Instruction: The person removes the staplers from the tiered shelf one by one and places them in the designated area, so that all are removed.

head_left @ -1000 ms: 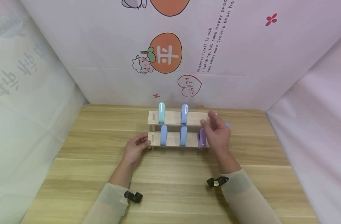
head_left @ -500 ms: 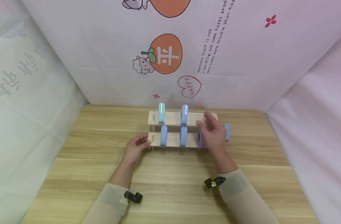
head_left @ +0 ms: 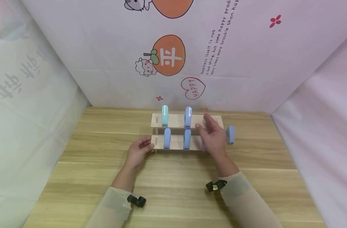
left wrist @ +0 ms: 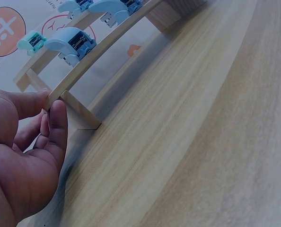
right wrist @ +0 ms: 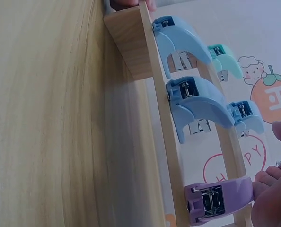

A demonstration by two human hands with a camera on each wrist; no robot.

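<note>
A two-tier wooden rack [head_left: 176, 141] stands on the table with pastel stapler-like gadgets on its planks. My left hand [head_left: 137, 153] pinches the left end of the front plank between thumb and fingers. On the back plank are a mint stapler [head_left: 165, 115] and a blue stapler [head_left: 187, 117]. Two more, a blue stapler [head_left: 167, 138] and another blue stapler [head_left: 186, 138], sit in front. A purple stapler [right wrist: 218, 199] is mostly covered in the head view by my right hand [head_left: 214, 137]. That hand hovers at the rack's right side, thumb and fingers spread apart.
Just past the rack's right end there is a further blue stapler [head_left: 230, 134]. Behind the wooden table [head_left: 173, 190] rises a printed white cloth [head_left: 119, 63], with more cloth at both sides.
My right hand has moved a little to the left, covering more of the purple stapler and uncovering the blue one at the right. The left hand stays put on the rack.
</note>
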